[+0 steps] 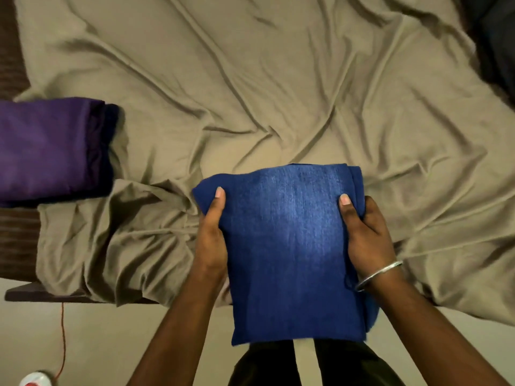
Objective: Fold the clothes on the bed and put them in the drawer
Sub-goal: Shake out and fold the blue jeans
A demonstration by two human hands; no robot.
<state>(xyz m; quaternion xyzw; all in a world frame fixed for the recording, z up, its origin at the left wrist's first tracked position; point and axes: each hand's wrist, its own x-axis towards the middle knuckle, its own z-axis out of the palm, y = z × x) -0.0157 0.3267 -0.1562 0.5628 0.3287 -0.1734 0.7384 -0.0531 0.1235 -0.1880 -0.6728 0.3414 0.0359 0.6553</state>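
Observation:
A folded blue garment (289,252) is lifted over the near edge of the bed, held flat between both hands. My left hand (213,235) grips its left side, thumb on top. On the right side, my right hand (365,235) holds it the same way; a metal bangle circles that wrist. A folded purple garment (47,149) lies on the bed at the far left. No drawer is in view.
The bed is covered by a wrinkled beige sheet (278,93). Dark fabric (496,37) lies at the top right corner. The pale floor (111,344) shows below the bed edge, with a thin red cord (63,338) and a small white-and-red object (36,379) at the bottom left.

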